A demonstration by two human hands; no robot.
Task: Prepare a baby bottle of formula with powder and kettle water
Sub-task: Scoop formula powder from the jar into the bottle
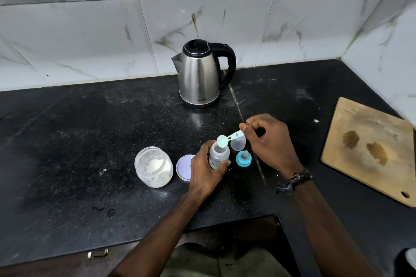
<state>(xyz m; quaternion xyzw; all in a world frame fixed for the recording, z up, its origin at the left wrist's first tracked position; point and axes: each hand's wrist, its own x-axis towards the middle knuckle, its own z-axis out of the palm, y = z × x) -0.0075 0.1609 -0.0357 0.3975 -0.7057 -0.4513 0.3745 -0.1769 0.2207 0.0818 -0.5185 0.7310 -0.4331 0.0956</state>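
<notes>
A brand name is printed low on the steel kettle (199, 74), but it is too small to be read with certainty. The kettle is stood at the back of the black worktop (67, 141), lid shut. Markings on the baby bottle (218, 155) are blurred. The bottle is held upright and uncapped in the left hand (206, 174), which is wrapped around its lower body. A pale green scoop (228, 138) is pinched by its handle in the right hand (271, 141), its bowl tipped at the bottle mouth. An open glass jar (154, 166), partly filled with white powder, is seen left of the bottle, with its lilac lid (183, 167) beside it. The clear cap (238, 143) and the blue teat ring (243, 158) are set just right of the bottle. A wooden board (369, 148) lies well apart.
</notes>
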